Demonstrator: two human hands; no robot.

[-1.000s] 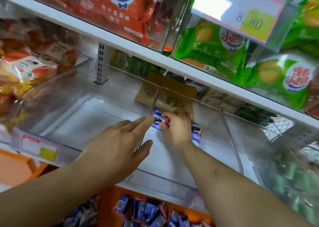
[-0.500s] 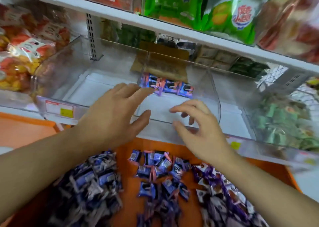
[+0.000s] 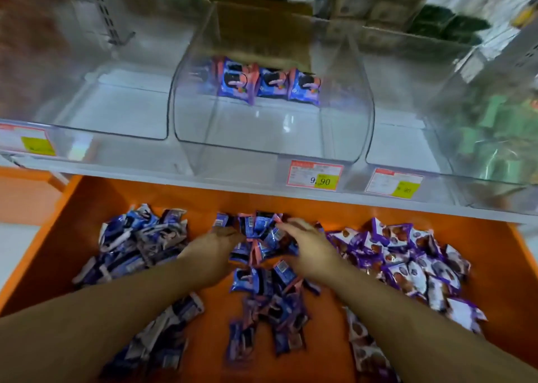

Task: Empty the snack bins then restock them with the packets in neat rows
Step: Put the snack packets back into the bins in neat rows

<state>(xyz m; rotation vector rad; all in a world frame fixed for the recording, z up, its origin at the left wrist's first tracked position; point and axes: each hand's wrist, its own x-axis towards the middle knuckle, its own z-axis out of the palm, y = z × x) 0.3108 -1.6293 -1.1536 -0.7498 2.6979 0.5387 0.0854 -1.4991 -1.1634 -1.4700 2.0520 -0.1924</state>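
Note:
Three blue-and-pink packets stand in a row at the back of the clear middle bin. Below the shelf, an orange tray holds a loose heap of the same blue-and-pink packets in its middle. Both my hands are down in that heap's far end. My left hand has its fingertips buried among the packets, so its grip is hidden. My right hand lies over the packets with fingers stretched out.
A pile of dark blue-and-white packets lies at the tray's left, and purple packets at its right. Clear bins stand left and right of the middle one. A price label marks the shelf front.
Both hands have dropped from the middle bin down to the packet heap on the orange tray. My view has tilted downward with them. The row in the bin stays put.

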